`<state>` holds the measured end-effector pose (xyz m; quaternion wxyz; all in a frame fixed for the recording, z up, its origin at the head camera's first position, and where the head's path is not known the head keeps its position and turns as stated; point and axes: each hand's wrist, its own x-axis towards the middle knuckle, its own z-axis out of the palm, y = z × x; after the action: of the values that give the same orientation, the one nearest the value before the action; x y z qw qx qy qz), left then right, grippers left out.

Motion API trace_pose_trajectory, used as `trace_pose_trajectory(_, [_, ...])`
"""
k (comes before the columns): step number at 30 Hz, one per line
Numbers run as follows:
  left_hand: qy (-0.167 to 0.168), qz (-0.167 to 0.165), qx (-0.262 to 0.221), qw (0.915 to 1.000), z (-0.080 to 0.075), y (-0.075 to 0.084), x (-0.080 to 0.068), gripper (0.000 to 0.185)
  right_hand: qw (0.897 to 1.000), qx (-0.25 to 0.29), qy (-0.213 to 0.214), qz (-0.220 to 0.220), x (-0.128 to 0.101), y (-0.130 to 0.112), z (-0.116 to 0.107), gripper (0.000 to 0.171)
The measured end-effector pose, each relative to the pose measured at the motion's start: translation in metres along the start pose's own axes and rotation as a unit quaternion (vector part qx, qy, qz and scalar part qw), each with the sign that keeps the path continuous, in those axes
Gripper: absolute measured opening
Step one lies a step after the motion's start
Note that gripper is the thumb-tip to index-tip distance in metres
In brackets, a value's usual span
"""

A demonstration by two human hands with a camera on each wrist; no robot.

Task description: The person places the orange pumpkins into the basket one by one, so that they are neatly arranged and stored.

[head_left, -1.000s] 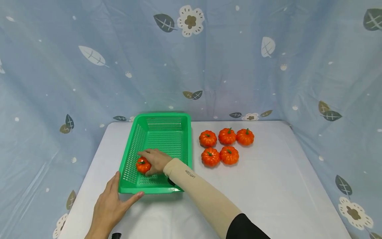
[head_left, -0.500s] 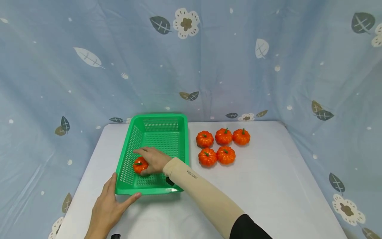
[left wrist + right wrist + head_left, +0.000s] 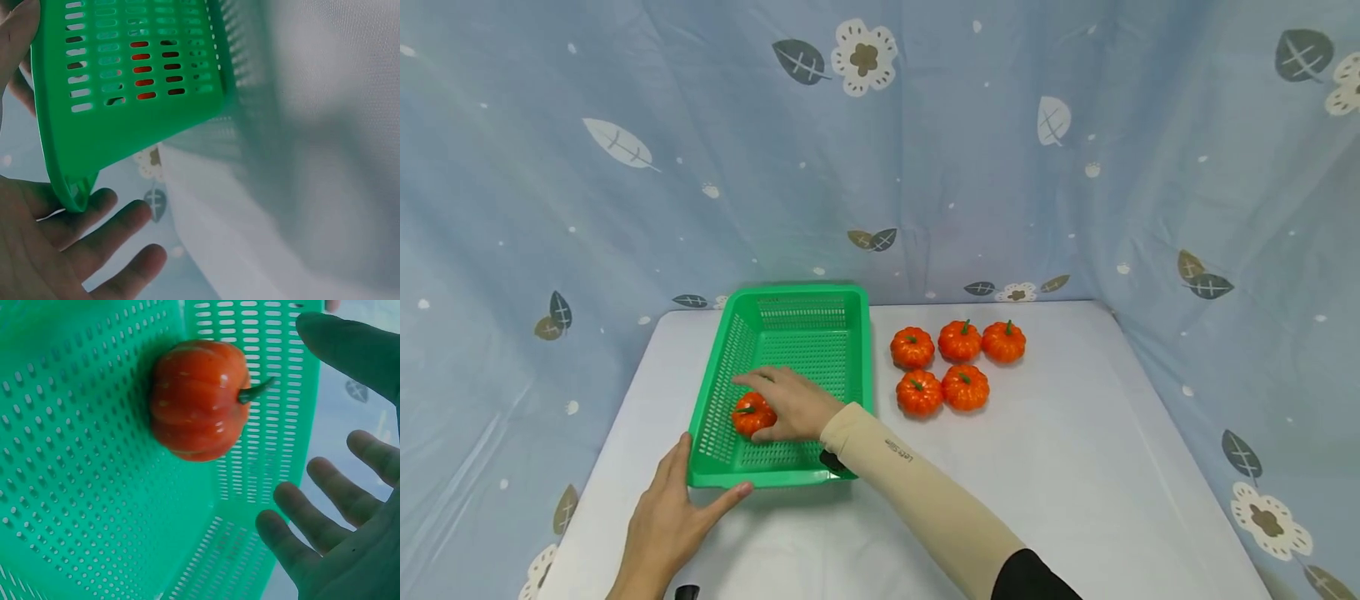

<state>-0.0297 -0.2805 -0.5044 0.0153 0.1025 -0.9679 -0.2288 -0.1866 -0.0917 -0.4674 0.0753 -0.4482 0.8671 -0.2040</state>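
A green slotted basket [image 3: 863, 350] stands on the white table [image 3: 1075, 467]. One orange pumpkin [image 3: 749, 415] lies in its near left part. My right hand [image 3: 788, 405] hovers just over and right of that pumpkin. In the right wrist view its fingers [image 3: 331, 487] are spread and straight, apart from the pumpkin [image 3: 197, 400]. My left hand [image 3: 668, 518] lies flat on the table at the basket's front left corner, thumb along the front rim. The left wrist view shows the basket corner [image 3: 125, 125] against that open palm [image 3: 56, 250].
Several more orange pumpkins [image 3: 959, 340] sit in a cluster on the table right of the basket. A blue leaf-and-flower curtain [image 3: 880, 167] closes off the back and both sides. The table's right half is bare white surface.
My right hand has loosened and drawn back slightly from the pumpkin, which stays where it lay in the basket. The left hand keeps its place at the corner.
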Motion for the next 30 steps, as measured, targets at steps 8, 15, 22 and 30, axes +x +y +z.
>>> trace_pose_trajectory(8, [0.003, 0.007, 0.006, 1.0000, -0.002, 0.001, 0.000, 0.127, 1.000, 0.009, 0.016, -0.011, -0.013, -0.007, -0.015, 0.087])
trace_pose_trajectory(15, [0.017, 0.023, 0.016, 0.9995, -0.005, 0.001, 0.001, 0.127, 0.997, 0.048, 0.054, -0.015, -0.029, -0.008, -0.027, 0.083])
trace_pose_trajectory(22, [0.019, 0.030, 0.011, 0.9993, -0.005, 0.001, 0.001, 0.126, 0.992, 0.063, 0.107, -0.023, -0.045, -0.006, -0.038, 0.081])
trace_pose_trajectory(30, [0.021, 0.027, 0.014, 0.9993, -0.005, 0.002, 0.001, 0.127, 0.979, 0.100, 0.177, -0.018, -0.072, -0.001, -0.044, 0.079])
